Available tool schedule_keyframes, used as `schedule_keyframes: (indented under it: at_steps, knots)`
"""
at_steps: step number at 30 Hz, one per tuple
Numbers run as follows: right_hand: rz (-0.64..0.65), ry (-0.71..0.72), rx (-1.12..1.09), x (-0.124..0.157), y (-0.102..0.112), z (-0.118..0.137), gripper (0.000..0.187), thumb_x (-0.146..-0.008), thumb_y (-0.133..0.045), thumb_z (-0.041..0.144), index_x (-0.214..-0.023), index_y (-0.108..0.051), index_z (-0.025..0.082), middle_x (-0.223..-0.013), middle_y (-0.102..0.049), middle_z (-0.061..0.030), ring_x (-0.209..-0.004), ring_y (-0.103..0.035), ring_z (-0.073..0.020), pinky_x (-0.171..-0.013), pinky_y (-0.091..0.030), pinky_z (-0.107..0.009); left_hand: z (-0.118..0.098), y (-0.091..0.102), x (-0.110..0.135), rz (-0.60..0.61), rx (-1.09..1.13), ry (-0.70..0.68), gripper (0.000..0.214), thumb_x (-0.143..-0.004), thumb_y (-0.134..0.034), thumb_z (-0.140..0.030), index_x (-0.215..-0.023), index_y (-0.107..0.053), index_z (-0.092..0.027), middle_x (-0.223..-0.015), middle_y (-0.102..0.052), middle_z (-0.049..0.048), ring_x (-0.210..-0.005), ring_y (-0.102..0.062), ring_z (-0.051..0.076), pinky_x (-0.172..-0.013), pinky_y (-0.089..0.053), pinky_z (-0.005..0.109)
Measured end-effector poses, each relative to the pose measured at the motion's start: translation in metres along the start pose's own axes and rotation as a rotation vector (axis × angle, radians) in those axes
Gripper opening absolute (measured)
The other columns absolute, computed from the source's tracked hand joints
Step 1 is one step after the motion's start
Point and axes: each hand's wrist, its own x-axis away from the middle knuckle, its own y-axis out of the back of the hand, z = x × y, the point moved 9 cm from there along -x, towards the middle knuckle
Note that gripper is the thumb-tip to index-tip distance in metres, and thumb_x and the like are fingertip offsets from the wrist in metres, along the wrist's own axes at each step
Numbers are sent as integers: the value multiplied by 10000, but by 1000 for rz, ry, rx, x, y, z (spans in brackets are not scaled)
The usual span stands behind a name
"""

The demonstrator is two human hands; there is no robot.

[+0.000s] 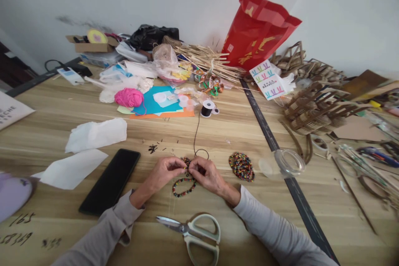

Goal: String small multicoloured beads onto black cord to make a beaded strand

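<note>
While both hands meet low over the middle of the table (149,131), we note the left hand (163,173) pinched narrow, thumb and forefinger on a string of beads (183,187). The right hand (206,173) is curled, its fingertips also drawn together on the string, just beside the left's. Which bead or bit of thread lies between the fingertips we cannot tell; it is too small and partly hidden.

The string is many-coloured: part bunches up between the hands, part lies below them in a loop on the wood. Black cord (196,134) runs from a spool (207,108), standing beyond the hands, and curls near the right knuckles.

To the right of that hand, well apart from it, we record a coiled heap of beads (242,166). Scissors (190,232) lie nearest us, blades apart, pointing left. A phone (110,181), screen dark, rests by the left sleeve. Beyond the left hand we count several black snippets (152,148); farther back sits pink yarn (129,97).
</note>
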Motion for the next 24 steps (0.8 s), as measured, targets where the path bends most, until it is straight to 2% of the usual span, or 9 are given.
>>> schedule_keyframes:
  at_steps: [24]
  knots:
    - [20, 37, -22, -1, 0, 5, 109, -840, -587, 223, -769, -619, 147, -656, -554, 2, -567, -472, -94, -535, -375, -195, -6, -6, 2, 42, -33, -19, 82, -696, -680, -201, -735, -700, -133, -715, -718, 38, -691, -644, 180, -681, -513, 289]
